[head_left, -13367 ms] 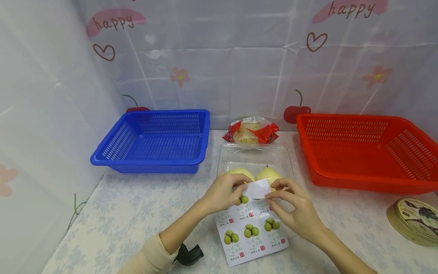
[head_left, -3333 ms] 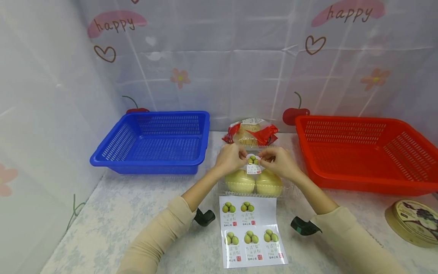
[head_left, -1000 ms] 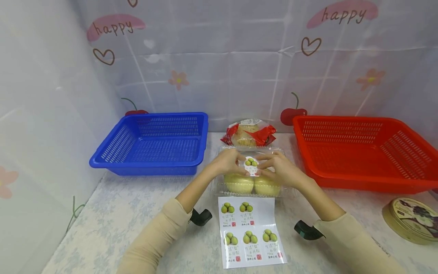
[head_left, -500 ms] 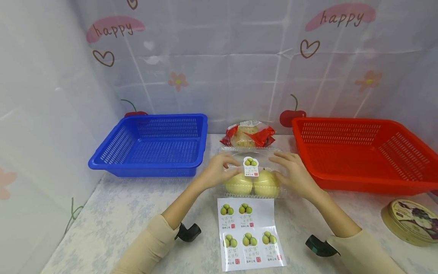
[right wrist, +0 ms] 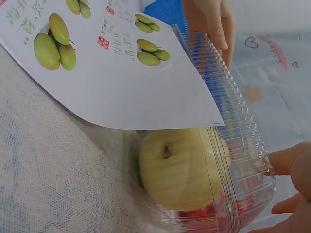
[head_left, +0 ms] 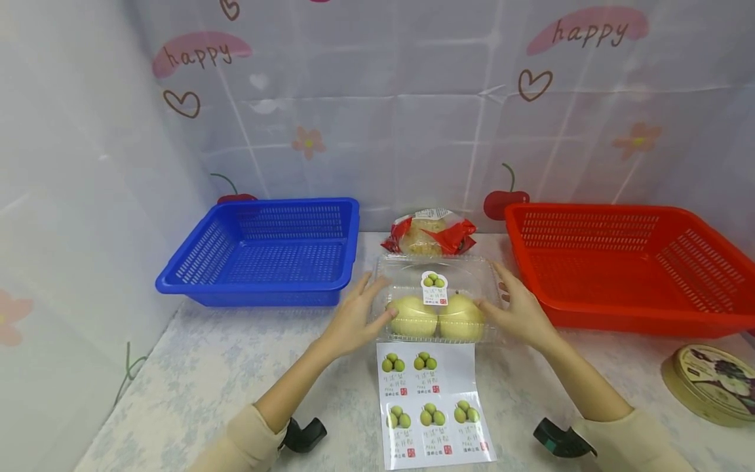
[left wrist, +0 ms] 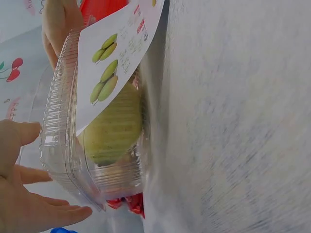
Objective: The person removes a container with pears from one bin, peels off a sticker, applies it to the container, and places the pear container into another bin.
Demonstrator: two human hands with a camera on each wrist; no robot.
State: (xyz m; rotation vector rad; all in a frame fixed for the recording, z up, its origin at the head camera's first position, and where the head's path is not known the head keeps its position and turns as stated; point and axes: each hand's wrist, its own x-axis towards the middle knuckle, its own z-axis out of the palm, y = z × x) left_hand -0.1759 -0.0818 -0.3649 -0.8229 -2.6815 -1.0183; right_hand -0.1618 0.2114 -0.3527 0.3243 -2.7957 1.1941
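Note:
A clear plastic clamshell box (head_left: 466,274) with two yellow pears (head_left: 414,318) inside is closed on the table. On its lid lies a pear-printed sticker (head_left: 434,288), its face up. My left hand (head_left: 354,318) is at the box's left side, thumb and fingers spread. At the right side, my right hand (head_left: 519,313) has its fingers extended along the box, and its thumb tip (right wrist: 277,161) appears to touch the lid's edge. In front of the box is a sheet of pear stickers (head_left: 433,406), with a blank patch at its upper right.
A blue basket (head_left: 253,290) stands at the back left and a red basket (head_left: 637,318) at the back right. Behind the box is a red-and-clear food packet (head_left: 427,236). A round tin (head_left: 710,383) sits at the right.
Earlier, both hands pinched a sticker over the sheet, then held it at the lid. It now lies on the lid; both hands have let go and spread apart to the box's sides.

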